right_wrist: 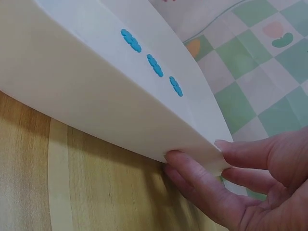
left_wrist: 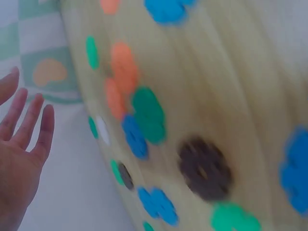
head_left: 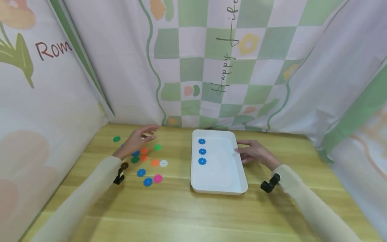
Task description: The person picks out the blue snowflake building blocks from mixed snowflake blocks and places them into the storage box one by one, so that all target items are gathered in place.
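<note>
Left hand (head_left: 136, 141) is hovering, fingers loosely spread, over flower discs (head_left: 141, 172); these are lying on counter (head_left: 169, 211) at 9 o'clock of white tray (head_left: 219, 174); right hand (head_left: 257, 152) is pinching tray wall at 2 o'clock; three blue discs (head_left: 202, 151) are sitting inside, toward 10 o'clock

The left arm (head_left: 81, 198) and the right arm (head_left: 320, 205) both stretched forward, well apart. The left hand (head_left: 136, 140) hung raised, its fingers (left_wrist: 30, 118) loosely extended and slightly spread; the right hand (head_left: 257, 152) pointed inward, its fingers (right_wrist: 204, 182) bent in a grip.
</note>
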`<state>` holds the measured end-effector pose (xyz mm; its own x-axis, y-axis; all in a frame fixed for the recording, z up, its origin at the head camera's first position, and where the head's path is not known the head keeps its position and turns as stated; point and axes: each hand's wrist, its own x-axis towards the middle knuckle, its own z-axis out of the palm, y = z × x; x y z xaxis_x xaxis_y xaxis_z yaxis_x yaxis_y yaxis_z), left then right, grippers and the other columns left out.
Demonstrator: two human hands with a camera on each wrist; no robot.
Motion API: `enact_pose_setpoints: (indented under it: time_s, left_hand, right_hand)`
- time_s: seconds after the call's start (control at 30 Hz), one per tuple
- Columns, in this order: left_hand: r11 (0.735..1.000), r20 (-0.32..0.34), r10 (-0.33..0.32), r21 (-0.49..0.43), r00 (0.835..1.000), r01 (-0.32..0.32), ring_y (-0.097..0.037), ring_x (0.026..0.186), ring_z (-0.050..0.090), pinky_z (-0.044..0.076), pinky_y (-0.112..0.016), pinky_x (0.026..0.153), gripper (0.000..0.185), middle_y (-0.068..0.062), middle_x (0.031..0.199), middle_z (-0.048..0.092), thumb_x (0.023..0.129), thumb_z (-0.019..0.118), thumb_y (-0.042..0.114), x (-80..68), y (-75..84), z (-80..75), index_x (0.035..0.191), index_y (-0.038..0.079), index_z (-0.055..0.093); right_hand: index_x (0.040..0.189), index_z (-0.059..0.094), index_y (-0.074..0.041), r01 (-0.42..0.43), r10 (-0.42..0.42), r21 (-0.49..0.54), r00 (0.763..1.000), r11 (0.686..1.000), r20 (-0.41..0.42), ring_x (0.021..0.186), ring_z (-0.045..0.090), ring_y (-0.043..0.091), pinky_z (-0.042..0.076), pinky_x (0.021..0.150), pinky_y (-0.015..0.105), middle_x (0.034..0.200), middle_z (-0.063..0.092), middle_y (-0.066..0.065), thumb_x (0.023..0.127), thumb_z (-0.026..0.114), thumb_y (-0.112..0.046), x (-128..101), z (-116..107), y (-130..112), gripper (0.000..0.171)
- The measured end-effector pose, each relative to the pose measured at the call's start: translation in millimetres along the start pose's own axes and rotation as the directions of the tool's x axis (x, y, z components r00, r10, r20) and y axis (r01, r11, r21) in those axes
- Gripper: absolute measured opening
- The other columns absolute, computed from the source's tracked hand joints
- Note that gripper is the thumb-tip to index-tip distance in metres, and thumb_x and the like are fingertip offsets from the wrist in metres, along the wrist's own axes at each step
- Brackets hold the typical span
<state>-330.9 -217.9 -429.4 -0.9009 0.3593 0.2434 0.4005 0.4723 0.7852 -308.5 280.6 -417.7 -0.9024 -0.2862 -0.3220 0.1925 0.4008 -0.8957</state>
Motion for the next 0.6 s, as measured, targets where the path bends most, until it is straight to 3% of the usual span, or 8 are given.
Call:
enact_pose_setpoints:
  time_s: [0.13, 0.27, 0.47, 0.6]
  left_hand:
    - [0.999, -0.001, -0.025, 0.026, 1.0, 0.025, -0.042, 0.126, 0.061, 0.054, -0.047, 0.101, 0.045, -0.026, 0.144, 0.058, 0.105, 0.064, 0.009, -12.6, -15.0, -13.2, 0.148, 0.003, 0.054]
    - [0.997, 0.022, -0.063, 0.047, 0.998, 0.062, -0.04, 0.124, 0.061, 0.054, -0.043, 0.102, 0.044, -0.025, 0.142, 0.06, 0.105, 0.064, 0.01, -29.8, -26.1, -22.7, 0.147, 0.0, 0.054]
    - [0.986, 0.116, -0.167, 0.015, 0.979, 0.166, -0.038, 0.125, 0.06, 0.054, -0.053, 0.104, 0.047, -0.02, 0.146, 0.059, 0.107, 0.062, 0.015, -53.2, -37.9, -37.7, 0.151, 0.006, 0.051]
    - [0.974, 0.171, -0.214, -0.041, 0.962, 0.224, -0.044, 0.136, 0.052, 0.048, -0.06, 0.111, 0.052, -0.02, 0.152, 0.055, 0.105, 0.065, 0.015, -61.7, -45.2, -43.5, 0.153, 0.007, 0.049]
  right_hand:
    - [0.159, 0.029, 0.009, 0.003, -0.003, 0.018, 1.0, 1.0, -0.001, 0.082, 0.078, 0.02, 0.066, 0.075, 0.036, 0.104, 0.079, 0.015, 0.101, 0.071, -0.018, -0.8, 1.6, 2.1, 0.076]
    - [0.159, 0.03, 0.009, -0.022, 0.022, 0.003, 1.0, 1.0, -0.02, 0.084, 0.078, 0.021, 0.066, 0.077, 0.038, 0.111, 0.077, 0.022, 0.103, 0.067, -0.014, -1.0, 4.3, 0.6, 0.071]
    - [0.16, 0.029, 0.007, -0.03, 0.029, -0.009, 0.999, 1.0, -0.029, 0.086, 0.079, 0.022, 0.066, 0.077, 0.038, 0.121, 0.072, 0.029, 0.105, 0.065, -0.014, -0.2, 6.2, -0.9, 0.069]
    - [0.16, 0.028, 0.007, -0.03, 0.03, -0.004, 0.999, 1.0, -0.026, 0.087, 0.078, 0.023, 0.066, 0.077, 0.039, 0.123, 0.07, 0.03, 0.105, 0.064, -0.014, -1.1, 4.5, -1.0, 0.069]
